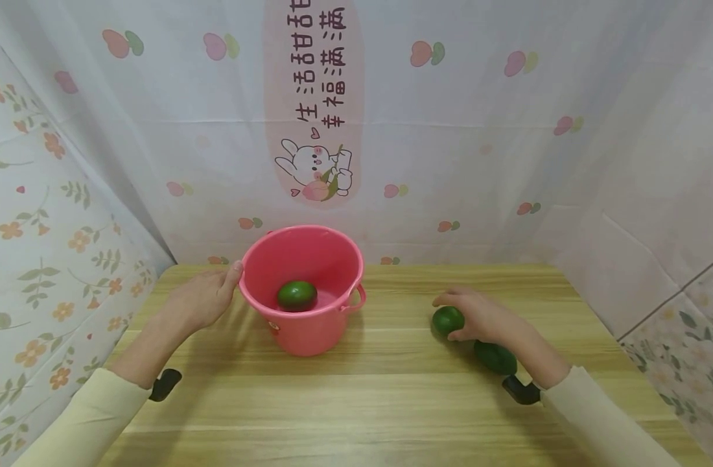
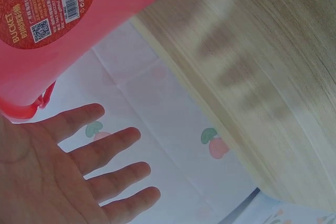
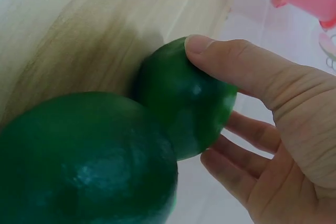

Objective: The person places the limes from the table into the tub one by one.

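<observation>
A pink bucket stands left of the middle of the wooden table, and one glossy green oval fruit lies inside it. My left hand is at the bucket's left rim, its thumb at the edge. In the left wrist view the fingers are spread and straight. To the right, my right hand has its thumb and fingers curled around a second green fruit, low over the table. Another, darker green fruit lies below that hand, partly hidden by the wrist.
The wooden table meets a white printed cloth at the back. Flowered cloth hangs on the left. The bucket's pink handle hangs on its right side. Black wrist mounts show at both sleeves.
</observation>
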Motion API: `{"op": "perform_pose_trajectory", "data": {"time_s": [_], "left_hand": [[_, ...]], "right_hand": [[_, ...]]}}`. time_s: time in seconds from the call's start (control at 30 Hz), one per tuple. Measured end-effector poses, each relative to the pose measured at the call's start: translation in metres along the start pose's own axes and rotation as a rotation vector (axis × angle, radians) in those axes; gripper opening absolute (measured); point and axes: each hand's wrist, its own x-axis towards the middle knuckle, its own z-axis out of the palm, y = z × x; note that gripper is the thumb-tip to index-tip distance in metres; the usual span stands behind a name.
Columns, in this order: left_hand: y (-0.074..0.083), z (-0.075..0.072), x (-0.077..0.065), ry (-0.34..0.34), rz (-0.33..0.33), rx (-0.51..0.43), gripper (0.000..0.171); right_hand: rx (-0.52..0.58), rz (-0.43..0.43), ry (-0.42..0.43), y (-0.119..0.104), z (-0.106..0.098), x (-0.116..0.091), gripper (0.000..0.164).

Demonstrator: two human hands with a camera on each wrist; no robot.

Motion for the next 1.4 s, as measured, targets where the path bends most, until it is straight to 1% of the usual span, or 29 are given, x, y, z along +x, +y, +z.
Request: {"op": "perform_pose_trajectory", "data": {"time_s": [0.2,0.4,0.7,0.83,1.03,1.23,1.4], "left_hand": [[0.0014,-0.0004,-0.0007,-0.006,-0.009,-0.002,0.083],[0.0021,-0.0008,-0.001,-0.002,-0.006,-0.004,0.083],[0.0013,-0.0009,-0.0003,0.002,-0.01,0.005,0.085],[0.0015,-0.0007,-0.0003,0.004,-0.014,0.007,0.084],[0.0021,-0.0009,-0.0004,0.002,-0.021,0.012,0.085],[0.0016,-0.0003,-0.0006,0.008,-0.015,0.009,0.084],[0.0019,-0.0003,-0.0013,0.01,-0.02,0.007,0.084]], "right_hand": [[0.007,0.008,-0.027,-0.0002,0.0025,-0.0005,0.058],[0.002,-0.015,-0.014,-0.0008,0.0029,-0.0004,0.055],[0.012,-0.026,-0.004,0.0002,0.0043,-0.0001,0.055],[0.022,-0.023,0.017,0.0009,0.0042,0.0008,0.054],[0.041,-0.042,0.053,-0.0005,0.0024,0.0008,0.053],[0.06,-0.029,0.071,-0.0031,0.0016,0.0004,0.056],[0.085,-0.044,0.124,-0.0066,-0.0016,0.0007,0.057]]}}
